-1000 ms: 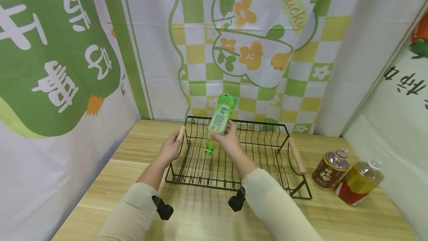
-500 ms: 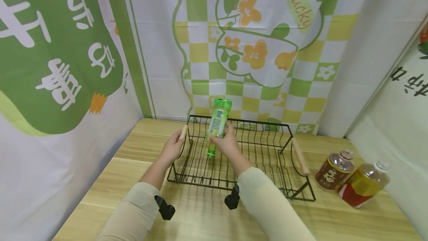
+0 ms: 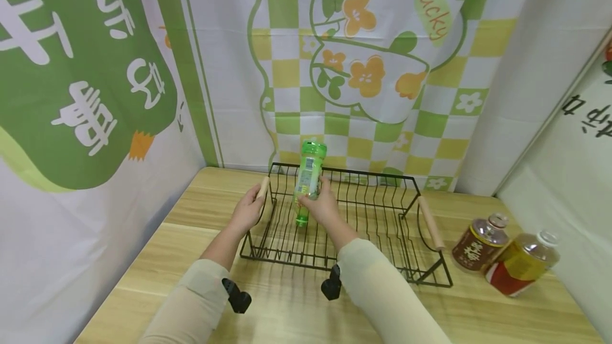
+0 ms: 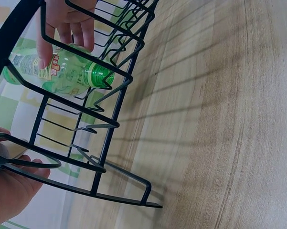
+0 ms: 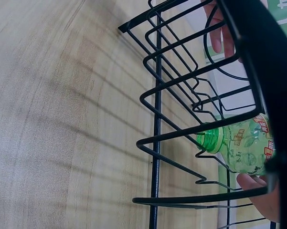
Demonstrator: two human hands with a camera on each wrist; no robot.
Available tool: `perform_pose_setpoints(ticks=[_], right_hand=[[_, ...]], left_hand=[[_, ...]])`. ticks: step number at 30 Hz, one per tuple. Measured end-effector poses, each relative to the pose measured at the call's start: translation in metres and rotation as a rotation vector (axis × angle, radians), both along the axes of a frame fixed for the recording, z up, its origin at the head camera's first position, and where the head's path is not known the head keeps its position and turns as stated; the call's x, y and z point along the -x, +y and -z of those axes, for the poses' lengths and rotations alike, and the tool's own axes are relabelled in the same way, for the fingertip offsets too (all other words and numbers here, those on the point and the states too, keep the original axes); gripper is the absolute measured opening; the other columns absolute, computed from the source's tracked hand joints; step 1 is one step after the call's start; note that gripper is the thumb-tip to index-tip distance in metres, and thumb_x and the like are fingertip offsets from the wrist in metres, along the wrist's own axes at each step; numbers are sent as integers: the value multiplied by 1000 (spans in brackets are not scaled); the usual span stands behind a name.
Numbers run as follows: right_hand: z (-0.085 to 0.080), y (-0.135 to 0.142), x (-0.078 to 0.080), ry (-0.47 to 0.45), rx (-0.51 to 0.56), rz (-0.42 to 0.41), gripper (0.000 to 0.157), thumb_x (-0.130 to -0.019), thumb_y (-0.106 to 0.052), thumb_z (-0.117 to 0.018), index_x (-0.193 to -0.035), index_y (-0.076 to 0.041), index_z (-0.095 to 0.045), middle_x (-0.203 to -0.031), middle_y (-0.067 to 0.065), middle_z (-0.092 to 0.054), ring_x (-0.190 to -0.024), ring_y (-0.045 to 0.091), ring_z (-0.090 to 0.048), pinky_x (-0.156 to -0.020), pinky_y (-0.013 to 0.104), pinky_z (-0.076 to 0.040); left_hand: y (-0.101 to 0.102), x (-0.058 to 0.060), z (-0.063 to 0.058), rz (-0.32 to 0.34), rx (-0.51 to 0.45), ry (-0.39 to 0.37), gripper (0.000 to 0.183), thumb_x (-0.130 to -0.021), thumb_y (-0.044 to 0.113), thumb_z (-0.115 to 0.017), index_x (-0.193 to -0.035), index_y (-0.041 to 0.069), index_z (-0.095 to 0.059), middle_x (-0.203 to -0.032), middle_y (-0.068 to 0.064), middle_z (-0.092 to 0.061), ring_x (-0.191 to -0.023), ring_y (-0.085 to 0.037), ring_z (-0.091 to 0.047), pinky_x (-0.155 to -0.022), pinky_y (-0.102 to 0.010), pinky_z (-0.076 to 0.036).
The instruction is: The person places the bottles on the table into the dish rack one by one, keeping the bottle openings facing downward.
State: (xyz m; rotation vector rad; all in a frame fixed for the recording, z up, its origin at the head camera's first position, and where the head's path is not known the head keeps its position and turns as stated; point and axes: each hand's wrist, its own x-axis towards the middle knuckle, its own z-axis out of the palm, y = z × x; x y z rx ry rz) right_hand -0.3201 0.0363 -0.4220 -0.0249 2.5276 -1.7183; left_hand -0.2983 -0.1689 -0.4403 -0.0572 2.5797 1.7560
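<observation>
My right hand (image 3: pixel 322 206) grips a clear green plastic bottle (image 3: pixel 307 174) around its middle, cap down, inside a black wire dish rack (image 3: pixel 368 227). In the left wrist view the bottle's green cap (image 4: pixel 99 75) lies close to the rack's wires; I cannot tell whether it touches them. The right wrist view shows the bottle (image 5: pixel 243 140) behind the bars, with part of the right hand (image 5: pixel 265 195) below it. My left hand (image 3: pixel 247 208) holds the rack's left wooden handle (image 3: pixel 263 187).
To the right of the rack stand a brown-labelled bottle (image 3: pixel 480 243) and a yellow-and-red-labelled bottle (image 3: pixel 522 264). The rack's right wooden handle (image 3: pixel 430 223) is close to them. Printed curtains (image 3: pixel 287 89) close off the back and sides of the wooden table (image 3: pixel 282 312).
The right hand has lowered the green bottle slightly and turned it from a slant to nearly upright, cap down. My left hand keeps its hold on the handle. The head view has shifted slightly.
</observation>
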Motion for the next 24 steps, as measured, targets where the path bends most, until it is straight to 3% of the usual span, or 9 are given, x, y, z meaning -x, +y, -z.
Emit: perform_pose_setpoints(ticks=[9, 17, 24], right_hand=[[4, 0, 1, 4, -49, 2, 81, -94, -28, -67, -157, -16, -18, -138, 19, -53, -117, 34, -60, -96, 48, -52], [2, 1, 0, 17, -108, -8, 81, -96, -29, -63, -158, -13, -14, -148, 21, -44, -128, 38, -52, -106, 52, -44], [5, 1, 1, 17, -121, -19, 80, -97, -30, -62, -159, -15, -13, -151, 18, -42, -129, 37, -51, -107, 52, -43]], left_hand=[[0, 1, 1, 4, -6, -1, 54, -107, 19, -34, -156, 2, -20, -160, -23, -25, -147, -38, -26, -120, -52, -23], [1, 0, 0, 5, -2, 10, 54, -106, 19, -35, -156, 2, -20, -160, -22, -24, -147, -37, -25, -120, -52, -23], [0, 1, 0, 6, 5, 18, 55, -106, 19, -35, -156, 1, -20, -160, -22, -25, -147, -37, -26, -121, -51, -23]])
